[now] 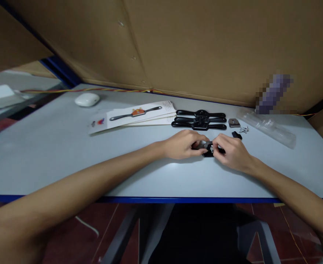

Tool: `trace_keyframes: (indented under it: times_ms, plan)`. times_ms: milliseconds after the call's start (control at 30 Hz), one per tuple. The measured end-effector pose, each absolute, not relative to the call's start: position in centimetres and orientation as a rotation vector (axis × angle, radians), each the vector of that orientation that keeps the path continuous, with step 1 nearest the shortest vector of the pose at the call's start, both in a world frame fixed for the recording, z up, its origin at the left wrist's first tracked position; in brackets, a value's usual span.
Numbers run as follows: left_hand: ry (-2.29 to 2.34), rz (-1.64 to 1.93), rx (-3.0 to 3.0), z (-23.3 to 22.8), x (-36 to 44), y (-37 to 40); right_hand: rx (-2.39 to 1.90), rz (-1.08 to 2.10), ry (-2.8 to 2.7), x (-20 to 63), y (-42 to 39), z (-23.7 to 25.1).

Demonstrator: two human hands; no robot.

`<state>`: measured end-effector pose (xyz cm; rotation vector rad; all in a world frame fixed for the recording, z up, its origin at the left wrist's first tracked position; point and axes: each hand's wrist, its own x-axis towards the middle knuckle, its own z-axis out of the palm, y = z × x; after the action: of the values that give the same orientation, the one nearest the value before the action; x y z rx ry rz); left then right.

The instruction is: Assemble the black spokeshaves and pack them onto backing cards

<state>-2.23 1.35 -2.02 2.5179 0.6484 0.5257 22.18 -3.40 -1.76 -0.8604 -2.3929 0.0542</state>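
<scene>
Head view: left hand and right hand, fingers curled, both pinching one small black part.

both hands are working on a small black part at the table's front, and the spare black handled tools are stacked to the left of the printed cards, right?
Not quite. The head view shows the black handled tools stacked to the right of the printed cards, not the left. Both the left hand and right hand do grip the small black part.

My left hand and right hand grip a glossy black metal tool body. The table is smooth matt laminate. Leaflets are glossy paper; the back wall is matt cardboard; the bag is clear plastic.
</scene>
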Motion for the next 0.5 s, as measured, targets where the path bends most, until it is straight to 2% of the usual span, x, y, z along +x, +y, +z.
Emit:
trace_keyframes:
  times_ms: [500]
  plan:
    - [0.649,0.521,2.515,-2.09,-2.35,1.36,-0.684,0.0,-2.521,22.5,-3.61,-1.71]
